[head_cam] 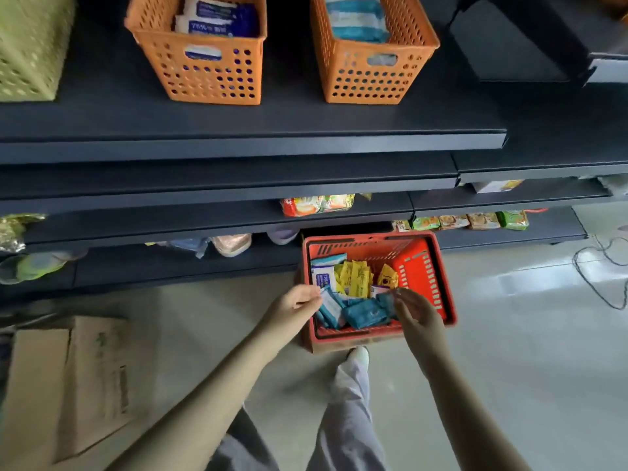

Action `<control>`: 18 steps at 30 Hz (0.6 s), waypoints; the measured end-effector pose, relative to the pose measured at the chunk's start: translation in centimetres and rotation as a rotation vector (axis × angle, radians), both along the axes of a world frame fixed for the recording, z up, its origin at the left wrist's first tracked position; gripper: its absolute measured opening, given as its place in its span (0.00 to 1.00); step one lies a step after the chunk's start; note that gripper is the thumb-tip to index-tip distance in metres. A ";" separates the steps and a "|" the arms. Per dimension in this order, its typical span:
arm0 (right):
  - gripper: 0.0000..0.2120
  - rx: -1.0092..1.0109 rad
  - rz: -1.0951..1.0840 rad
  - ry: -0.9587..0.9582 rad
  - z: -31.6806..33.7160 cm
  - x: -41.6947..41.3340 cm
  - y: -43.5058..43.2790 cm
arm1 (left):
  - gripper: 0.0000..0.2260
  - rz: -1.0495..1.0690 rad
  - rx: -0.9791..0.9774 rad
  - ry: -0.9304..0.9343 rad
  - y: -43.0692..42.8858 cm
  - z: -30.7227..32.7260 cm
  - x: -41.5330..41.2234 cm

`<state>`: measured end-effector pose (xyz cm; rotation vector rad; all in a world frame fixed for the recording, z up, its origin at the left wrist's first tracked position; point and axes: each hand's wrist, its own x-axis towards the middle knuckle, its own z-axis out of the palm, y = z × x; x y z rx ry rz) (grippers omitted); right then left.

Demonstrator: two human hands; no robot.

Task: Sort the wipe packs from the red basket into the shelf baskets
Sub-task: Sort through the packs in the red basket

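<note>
In the red basket (421,266) at six o'clock, your left hand (295,300) pinches a probably soft, light wipe pack (329,302) by its edge; your right hand (414,311) has its fingers spread.

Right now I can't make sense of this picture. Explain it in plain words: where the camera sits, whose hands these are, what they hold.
There is no machine here. A person works with bare hands, and the single picture comes from a camera worn on their head, looking down. On the floor stands a red basket holding yellow packs and teal packs. The left hand pinches a white and blue pack by its edge. The right hand reaches the teal packs; blur hides whether it grips one. Higher up, two orange baskets on the shelf already hold packs.
</note>
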<state>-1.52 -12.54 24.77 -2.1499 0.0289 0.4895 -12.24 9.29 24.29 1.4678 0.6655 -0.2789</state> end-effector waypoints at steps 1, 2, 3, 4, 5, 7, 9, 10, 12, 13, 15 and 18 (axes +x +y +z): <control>0.11 -0.041 0.019 0.047 -1.8 1.7 -1.1 | 0.11 0.029 -0.013 0.056 -1.5 -2.0 1.2; 0.12 -0.076 0.035 0.094 -3.8 3.6 -2.2 | 0.13 0.064 -0.027 0.114 -3.0 -4.1 2.5; 0.12 -0.118 0.052 0.138 -5.6 5.5 -3.2 | 0.15 0.100 -0.028 0.173 -4.5 -6.2 3.7; 0.10 -0.155 0.079 0.174 -7.5 7.3 -4.2 | 0.16 0.124 -0.014 0.228 -6.0 -8.1 4.8; 0.08 -0.183 0.115 0.208 -9.5 9.0 -4.9 | 0.18 0.122 0.014 0.279 -7.4 -10.1 5.9; 0.05 -0.230 0.179 0.247 -13.2 12.3 -6.0 | 0.20 0.111 0.049 0.357 -9.7 -14.3 8.1; 0.08 -0.297 0.230 0.291 -17.5 15.4 -6.6 | 0.21 0.143 0.065 0.412 -11.1 -18.3 10.4; 0.11 -0.327 0.237 0.318 -19.6 16.8 -6.8 | 0.21 0.156 0.084 0.431 -11.5 -20.0 11.6; 0.18 -0.367 0.238 0.352 -23.6 19.1 -7.1 | 0.24 0.194 0.125 0.437 -11.8 -23.7 13.7; 0.21 -0.384 0.234 0.363 -25.4 20.1 -7.2 | 0.24 0.210 0.132 0.444 -11.8 -25.4 14.8; 0.23 -0.411 0.227 0.371 -28.7 21.8 -7.2 | 0.23 0.198 0.152 0.462 -11.8 -28.4 16.8; 0.25 -0.409 0.196 0.436 -32.9 23.8 -6.7 | 0.24 0.180 0.200 0.469 -11.5 -31.3 19.4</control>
